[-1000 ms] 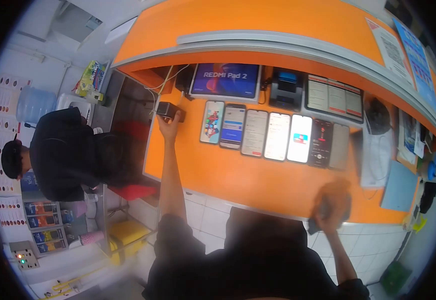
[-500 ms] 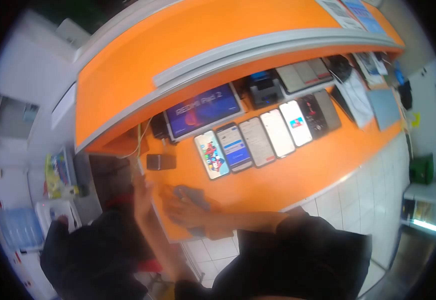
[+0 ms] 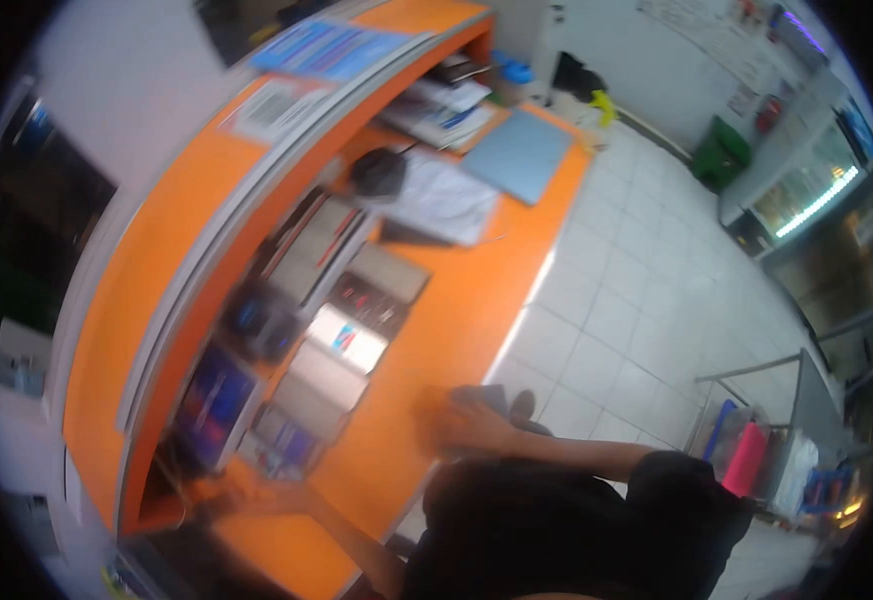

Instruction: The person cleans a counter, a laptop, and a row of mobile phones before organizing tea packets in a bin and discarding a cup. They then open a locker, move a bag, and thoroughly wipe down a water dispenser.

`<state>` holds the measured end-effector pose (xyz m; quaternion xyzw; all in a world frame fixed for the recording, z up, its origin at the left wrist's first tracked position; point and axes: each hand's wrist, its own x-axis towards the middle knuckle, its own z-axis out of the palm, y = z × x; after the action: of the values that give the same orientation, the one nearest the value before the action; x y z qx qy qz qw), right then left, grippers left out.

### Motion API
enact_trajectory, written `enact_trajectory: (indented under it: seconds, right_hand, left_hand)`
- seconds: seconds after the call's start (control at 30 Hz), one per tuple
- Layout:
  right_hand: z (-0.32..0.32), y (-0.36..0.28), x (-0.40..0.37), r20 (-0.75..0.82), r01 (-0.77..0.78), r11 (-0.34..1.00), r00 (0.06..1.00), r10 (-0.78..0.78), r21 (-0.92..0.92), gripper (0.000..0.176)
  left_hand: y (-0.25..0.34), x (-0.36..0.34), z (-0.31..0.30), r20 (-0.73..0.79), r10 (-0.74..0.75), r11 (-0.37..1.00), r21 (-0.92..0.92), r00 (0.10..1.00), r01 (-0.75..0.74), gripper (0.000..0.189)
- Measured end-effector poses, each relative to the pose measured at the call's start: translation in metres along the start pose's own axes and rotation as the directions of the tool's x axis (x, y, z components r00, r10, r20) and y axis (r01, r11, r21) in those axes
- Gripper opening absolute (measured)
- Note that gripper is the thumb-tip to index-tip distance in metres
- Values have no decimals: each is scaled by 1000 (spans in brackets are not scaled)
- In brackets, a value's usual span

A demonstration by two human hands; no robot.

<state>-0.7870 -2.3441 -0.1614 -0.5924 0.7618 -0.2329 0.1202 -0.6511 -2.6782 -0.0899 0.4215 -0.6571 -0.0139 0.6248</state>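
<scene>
Both hands are blurred by motion. My left hand [image 3: 261, 497] is low over the orange counter [image 3: 466, 320], near the phones, its fingers stretched out and nothing visible in them. At the counter's front edge, my right hand [image 3: 471, 428] is on a grey cloth [image 3: 486, 400], with its fingers smeared. A row of phones lies along the counter, among them one with a white lit screen [image 3: 346, 340] and one with a bluish screen [image 3: 284, 438]. A boxed tablet [image 3: 218, 405] stands behind them.
A dark device [image 3: 261, 320] sits under the raised shelf [image 3: 171, 230]. Farther along are a white cloth or bag [image 3: 446, 200] and a grey-blue flat item [image 3: 521, 155]. Beyond the tiled floor [image 3: 626, 290] stand a green bin [image 3: 721, 155], a lit display fridge [image 3: 806, 185] and a metal rack [image 3: 806, 400].
The view has turned right, showing more floor and the fridge. My right hand and the grey cloth have moved along the counter's front edge. My left hand is now over the counter near the phones.
</scene>
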Motion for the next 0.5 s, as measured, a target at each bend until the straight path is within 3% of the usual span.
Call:
enact_trajectory:
  seconds: [0.03, 0.07, 0.1, 0.17, 0.2, 0.23, 0.27, 0.3, 0.37, 0.4, 0.43, 0.47, 0.5]
  right_hand:
    - [-31, 24, -19, -93, -168, 986, 982, 166, -19, 71]
    - [-57, 47, -41, -185, -328, 944, 929, 320, -16, 72]
    - [-76, 75, -67, -279, -483, 872, 828, 486, 83, 71]
    - [-90, 122, -131, -449, -715, 662, 527, 722, 225, 69]
    - [-95, 146, -168, -536, -802, 539, 346, 770, 257, 68]
    - [-96, 169, -205, -614, -795, 501, 215, 760, 342, 70]
    - [-99, 188, -236, -675, -772, 474, 80, 734, 424, 72]
    - [-118, 189, -259, -697, -750, 468, 13, 717, 468, 73]
    - [-142, 183, -305, -654, -671, 427, -115, 748, 606, 73]
    - [-150, 186, -325, -594, -603, 394, -170, 786, 693, 72]
    - [-157, 189, -336, -596, -602, 398, -166, 786, 692, 72]
    - [-165, 192, -344, -567, -555, 363, -252, 784, 749, 72]
    - [-172, 200, -351, -533, -500, 334, -331, 778, 799, 73]
  left_hand:
    - [48, -19, 22, 80, -27, 984, -175, 996, 41, 35]
    - [87, -39, 40, 167, 42, 954, -299, 985, 10, 35]
    - [124, -61, 55, 241, 124, 910, -415, 963, -13, 34]
    - [203, -115, 81, 453, 118, 912, -402, 884, 85, 32]
    - [251, -142, 91, 595, 79, 759, -556, 800, 339, 30]
    - [291, -171, 104, 676, 72, 704, -555, 733, 443, 30]
    - [314, -208, 130, 683, 234, 675, -626, 692, 390, 32]
    - [367, -224, 132, 674, 359, 612, -692, 646, 382, 35]
    - [456, -260, 144, 731, 489, 523, -683, 476, 510, 38]
    - [498, -278, 155, 761, 532, 567, -646, 372, 511, 44]
    - [538, -299, 175, 764, 549, 502, -625, 339, 597, 52]
    - [576, -322, 199, 763, 567, 432, -596, 310, 677, 61]
    - [612, -346, 226, 764, 548, 462, -616, 341, 638, 75]
